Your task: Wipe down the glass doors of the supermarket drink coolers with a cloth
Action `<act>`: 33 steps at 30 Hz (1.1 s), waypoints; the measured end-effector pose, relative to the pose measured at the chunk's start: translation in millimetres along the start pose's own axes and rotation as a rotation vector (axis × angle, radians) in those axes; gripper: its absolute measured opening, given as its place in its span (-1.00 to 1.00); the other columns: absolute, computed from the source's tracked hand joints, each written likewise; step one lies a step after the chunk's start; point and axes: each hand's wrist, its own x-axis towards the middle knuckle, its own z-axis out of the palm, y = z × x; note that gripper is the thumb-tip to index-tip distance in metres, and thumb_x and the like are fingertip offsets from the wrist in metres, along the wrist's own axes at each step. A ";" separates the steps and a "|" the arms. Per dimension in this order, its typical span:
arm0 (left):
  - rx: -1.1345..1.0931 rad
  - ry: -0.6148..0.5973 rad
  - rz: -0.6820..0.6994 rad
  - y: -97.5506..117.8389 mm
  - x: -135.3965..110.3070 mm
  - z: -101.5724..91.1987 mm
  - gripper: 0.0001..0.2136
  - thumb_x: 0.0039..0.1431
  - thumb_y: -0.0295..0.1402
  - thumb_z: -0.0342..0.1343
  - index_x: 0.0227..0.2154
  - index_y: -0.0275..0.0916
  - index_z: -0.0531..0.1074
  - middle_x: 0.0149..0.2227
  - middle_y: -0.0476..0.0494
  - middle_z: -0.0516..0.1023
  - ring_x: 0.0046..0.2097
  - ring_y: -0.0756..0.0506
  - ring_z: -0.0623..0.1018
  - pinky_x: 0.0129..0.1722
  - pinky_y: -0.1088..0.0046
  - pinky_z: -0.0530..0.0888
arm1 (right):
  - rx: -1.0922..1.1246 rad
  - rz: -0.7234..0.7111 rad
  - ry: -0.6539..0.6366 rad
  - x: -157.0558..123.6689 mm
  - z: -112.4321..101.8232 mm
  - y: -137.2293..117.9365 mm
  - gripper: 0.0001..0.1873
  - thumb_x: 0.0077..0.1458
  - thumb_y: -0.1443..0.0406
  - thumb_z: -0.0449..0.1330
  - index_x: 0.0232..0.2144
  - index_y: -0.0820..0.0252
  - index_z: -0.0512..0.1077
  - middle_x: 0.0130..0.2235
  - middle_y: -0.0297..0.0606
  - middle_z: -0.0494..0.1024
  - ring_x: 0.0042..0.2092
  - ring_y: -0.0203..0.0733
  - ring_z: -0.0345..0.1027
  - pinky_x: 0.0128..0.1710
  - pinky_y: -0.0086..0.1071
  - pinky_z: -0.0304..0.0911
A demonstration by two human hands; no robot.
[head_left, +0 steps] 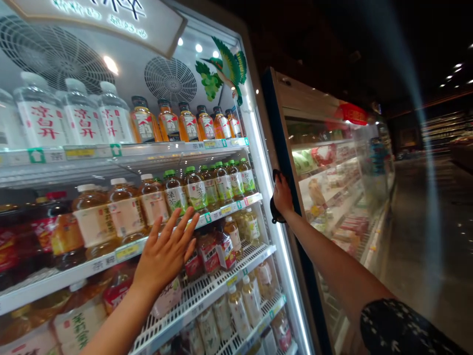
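Observation:
At the door's right edge, my right hand [283, 195] is closed around the black handle [274, 212] of the drinks cooler [286, 256]. My left hand [166, 251] is raised in front of the middle shelves, fingers spread, holding nothing. Whether its palm touches the glass, I cannot tell. Just above its fingertips stand green-capped tea bottles [194, 190], with white-capped amber bottles [124, 209] to their left. Small dark red packs [210, 254] sit on the shelf below, right of the hand. Clear water bottles [79, 116] and dark-capped orange bottles [169, 123] line the top shelf.
A bird decal [227, 66] marks the cooler's upper right corner. Beyond the handle runs a long open chilled case [332, 187] with packaged goods. A dim aisle floor [410, 236] stretches away at the far right.

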 end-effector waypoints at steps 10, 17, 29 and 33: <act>-0.003 0.001 -0.003 1.7 0.4 -0.6 -0.26 0.31 -0.26 0.08 0.46 -0.08 -0.13 0.46 -0.10 0.04 0.47 -0.17 -0.03 0.49 0.09 -0.19 | 0.025 0.071 -0.031 -147.2 -12.7 26.7 -0.42 0.36 0.29 -0.13 0.37 0.21 0.14 0.36 0.07 0.23 0.37 0.03 0.11 0.25 0.04 0.21; 0.048 0.014 0.026 0.6 0.1 1.1 -0.32 0.35 -0.24 0.05 0.45 -0.18 -0.07 0.43 -0.21 0.11 0.48 -0.23 -0.02 0.48 0.03 -0.18 | 0.031 0.041 0.025 -64.6 7.9 4.7 -0.40 0.35 0.32 -0.15 0.39 0.10 0.12 0.40 -0.03 0.16 0.41 0.02 0.01 0.31 0.05 0.12; 0.072 0.014 0.021 2.5 -0.9 0.0 -0.30 0.35 -0.24 0.05 0.45 -0.17 -0.12 0.45 -0.16 0.07 0.48 -0.19 -0.07 0.48 0.06 -0.20 | 0.069 -0.136 0.088 -78.0 -1.0 -0.4 -0.40 0.35 0.35 -0.12 0.40 0.10 0.11 0.36 0.01 0.25 0.38 0.04 0.09 0.27 0.07 0.17; 0.074 -0.006 0.021 3.1 -1.5 0.2 -0.27 0.35 -0.23 0.06 0.46 -0.16 -0.16 0.46 -0.14 0.04 0.49 -0.16 -0.10 0.48 0.07 -0.24 | 0.050 -0.180 0.113 -65.8 1.1 -38.2 -0.39 0.32 0.36 -0.08 0.38 0.07 0.15 0.36 -0.03 0.25 0.38 0.05 0.09 0.27 0.05 0.18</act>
